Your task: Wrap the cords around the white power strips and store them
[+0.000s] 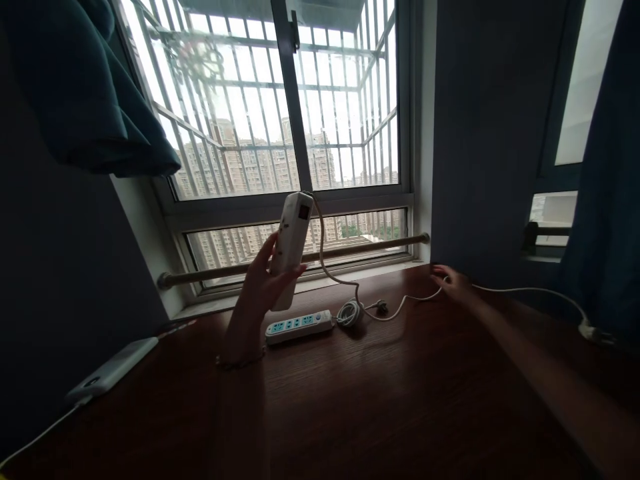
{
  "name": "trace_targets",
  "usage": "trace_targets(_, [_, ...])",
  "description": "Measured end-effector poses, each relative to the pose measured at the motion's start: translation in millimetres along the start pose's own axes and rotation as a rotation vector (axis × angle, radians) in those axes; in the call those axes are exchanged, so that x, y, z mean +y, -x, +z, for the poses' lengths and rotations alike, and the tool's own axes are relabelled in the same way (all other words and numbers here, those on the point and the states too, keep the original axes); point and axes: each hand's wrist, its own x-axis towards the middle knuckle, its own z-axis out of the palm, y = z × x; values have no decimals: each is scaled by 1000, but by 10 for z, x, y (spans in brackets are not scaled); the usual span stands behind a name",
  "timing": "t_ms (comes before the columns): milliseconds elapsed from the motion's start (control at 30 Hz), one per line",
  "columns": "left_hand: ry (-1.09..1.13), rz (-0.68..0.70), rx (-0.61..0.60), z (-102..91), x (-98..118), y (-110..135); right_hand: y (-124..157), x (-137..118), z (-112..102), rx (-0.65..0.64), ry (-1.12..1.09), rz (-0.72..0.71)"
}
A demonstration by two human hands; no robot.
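Observation:
My left hand (260, 280) is wrapped round a white power strip (294, 233) and holds it tilted upright above the table. From its top end a pale cord (323, 250) hangs down to the tabletop and runs right. At the right, my right hand (453, 281) has its fingers closed on that cord near the wall corner. Beyond the hand the cord continues to a plug (590, 330) at the far right. Below the raised strip lies a second white power strip with blue sockets (299, 325), its cord coiled (349, 313) beside it with a dark-pronged plug (381, 307).
A white box-like device (117, 365) with a cable lies at the left of the brown wooden table (350, 393). Behind the table are a barred window (350, 120) and a horizontal rail (360, 248). Blue curtains (607, 200) hang at the right, with blue cloth (90, 93) upper left.

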Motion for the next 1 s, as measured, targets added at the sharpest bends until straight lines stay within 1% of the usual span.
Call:
trace_targets(33, [15, 8, 26, 22, -14, -10, -112, -150, 236, -31, -30, -7])
trace_targets(67, [24, 5, 66, 35, -25, -20, -207, -310, 471, -102, -87, -30])
trace_targets(133, [19, -48, 175, 17, -53, -46, -351, -648, 893, -417, -361, -20])
trace_targets(167, [14, -90, 217, -14, -74, -64, -406, -812, 1060, -495, -401, -38])
trace_targets(200, [16, -127, 242, -58, -102, -86, -452, -964, 1187, -536, -422, -55])
trace_targets(233, [22, -160, 249, -110, -136, -110, -493, -1096, 1270, -551, -440, -62])
trace_targets(267, [22, -184, 249, -166, -177, -135, -528, -1206, 1305, -537, -449, -71])
trace_targets(333, [-68, -190, 290, -265, -270, -182, -576, -1358, 1246, -467, -459, -87])
trace_targets(367, [-177, -171, 342, -301, -318, -199, -587, -1406, 1159, -425, -452, -105])
trace_targets(400, [-318, -140, 392, -322, -365, -211, -587, -1442, 1043, -387, -441, -129])
trace_targets(433, [-473, -96, 418, -329, -408, -215, -577, -1470, 905, -350, -379, -199])
trace_targets(467, [-623, -50, 415, -319, -446, -214, -560, -1495, 753, -339, -325, -267])
trace_targets(500, [-754, -12, 383, -295, -479, -206, -537, -1517, 593, -328, -273, -324])
trace_targets(567, [-945, 42, 258, -207, -529, -182, -489, -1555, 286, -273, -174, -388])
trace_targets(633, [-1057, 111, 114, -76, -563, -154, -457, -1569, 39, -197, -101, -392])
trace_targets(700, [-1096, 242, -40, 85, -586, -130, -457, -1537, -107, -110, -25, -355])
trace_targets(767, [-1049, 392, -213, 253, -595, -105, -488, -1439, -141, -32, 55, -277])
trace_targets(867, [-859, 565, -450, 465, -569, -64, -565, -1175, -25, 43, 199, -64])
trace_targets(900, [-785, 598, -494, 514, -548, -49, -588, -1071, 41, 43, 249, 24])
trace_targets(933, [-717, 616, -510, 551, -525, -36, -605, -969, 112, 23, 287, 105])
trace_targets(967, [-660, 618, -500, 577, -500, -25, -616, -879, 187, -27, 306, 172])
trace_targets(1000, [-619, 606, -465, 594, -478, -17, -620, -807, 260, -118, 299, 204])
